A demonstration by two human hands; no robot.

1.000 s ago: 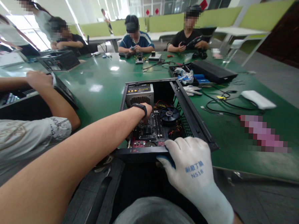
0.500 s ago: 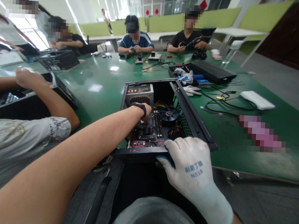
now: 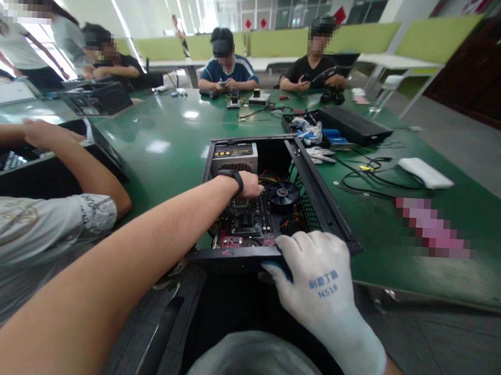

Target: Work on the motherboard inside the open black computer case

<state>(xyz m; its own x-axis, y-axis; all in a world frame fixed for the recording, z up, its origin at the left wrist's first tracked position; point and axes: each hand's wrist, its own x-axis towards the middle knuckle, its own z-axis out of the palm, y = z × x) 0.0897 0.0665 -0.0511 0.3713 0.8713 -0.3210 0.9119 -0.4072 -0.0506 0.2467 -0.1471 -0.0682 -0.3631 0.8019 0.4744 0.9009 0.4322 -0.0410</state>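
An open black computer case [image 3: 230, 256] lies on the green table at its near edge. Inside it I see a motherboard [image 3: 244, 215], a round black fan [image 3: 282, 193] and a grey power supply [image 3: 235, 156]. Bare, with a dark wristband, my left hand [image 3: 250, 185] reaches into the case between the power supply and the fan. Its fingers are curled together; whatever they pinch is too small to make out. My right hand [image 3: 313, 269], in a white glove, is closed over the near right edge of the case, thumb on the outer side.
To the left, another person's arm [image 3: 59, 144] reaches over a second case [image 3: 105, 157]. Right of my case lie white gloves [image 3: 319, 155], black cables [image 3: 360, 179], a white pouch [image 3: 425, 173] and a black panel [image 3: 350, 124]. Several people sit across the table [image 3: 165, 121].
My left hand has moved slightly right, toward the fan, and more of its fingers now show. My right hand stays on the case edge.
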